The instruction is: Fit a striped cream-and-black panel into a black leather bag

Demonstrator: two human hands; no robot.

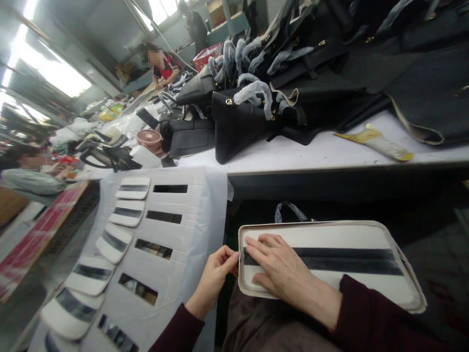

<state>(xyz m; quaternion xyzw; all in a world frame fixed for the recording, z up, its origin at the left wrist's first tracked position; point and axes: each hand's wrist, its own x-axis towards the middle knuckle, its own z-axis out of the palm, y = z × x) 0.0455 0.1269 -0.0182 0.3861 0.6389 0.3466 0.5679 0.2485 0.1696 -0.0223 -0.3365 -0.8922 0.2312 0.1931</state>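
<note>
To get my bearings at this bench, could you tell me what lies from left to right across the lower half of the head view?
Row of striped oval pieces → white sheet with slots → left hand → striped panel, with the right hand flat on it.

No readable text, labels, numbers anywhere in view.

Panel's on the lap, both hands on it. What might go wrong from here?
1. The striped panel lies on the lap; the left hand grips only its left end, so the right end may slip down.
2. The right hand lies flat across the black stripe and may smudge the cream face.
3. The row of panels sits at the white sheet's edge; a knock may drop them.
</note>
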